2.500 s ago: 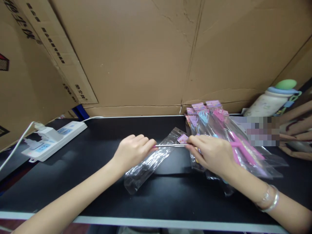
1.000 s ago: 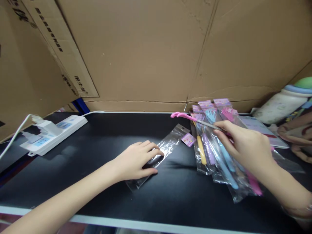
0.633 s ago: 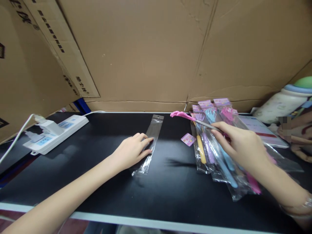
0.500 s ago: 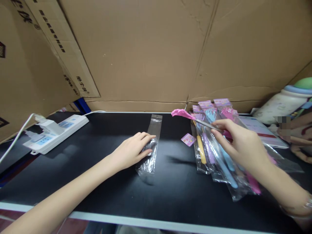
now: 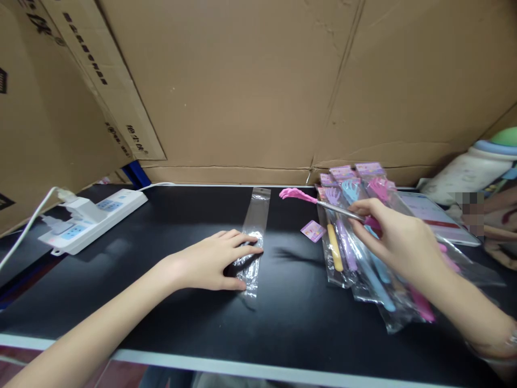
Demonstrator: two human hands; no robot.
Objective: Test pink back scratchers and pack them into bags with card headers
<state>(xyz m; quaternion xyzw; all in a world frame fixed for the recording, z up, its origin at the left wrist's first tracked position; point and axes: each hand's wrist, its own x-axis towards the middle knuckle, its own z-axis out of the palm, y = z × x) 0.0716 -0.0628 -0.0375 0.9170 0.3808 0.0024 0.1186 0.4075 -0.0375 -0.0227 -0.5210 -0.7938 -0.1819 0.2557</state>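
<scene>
Pink scratcher (image 5: 298, 195) is hovering above the tabletop (image 5: 173, 323), its claw end pointing left and its metal rod leaning over the packaged scratchers (image 5: 343, 242). Your right hand (image 5: 398, 240) is pinching that rod, its fingers closing narrowly around it. Your left hand (image 5: 212, 260) is lying palm down on the clear bag (image 5: 258, 213), its fingers spreading wide.

A second ago the bag was slanting toward the pink-and-purple card (image 5: 313, 231); now it is lying more nearly straight away from you, well apart from the card. Since the last frame, your left fingers are fanning out more and your thumb is resting lower, near the bag's bottom end. Earlier, both your hands were gripping the rod; now only your right is holding it.

Your right hand is hiding part of the scratcher's handle, and your left is covering the bag's middle. The frame is cutting off the bottle (image 5: 464, 175) and your bracelet (image 5: 511, 339) at the right edge. A pixelated patch is blurring things beside the tablet-like object (image 5: 430, 213), so you cannot be making them out clearly.
</scene>
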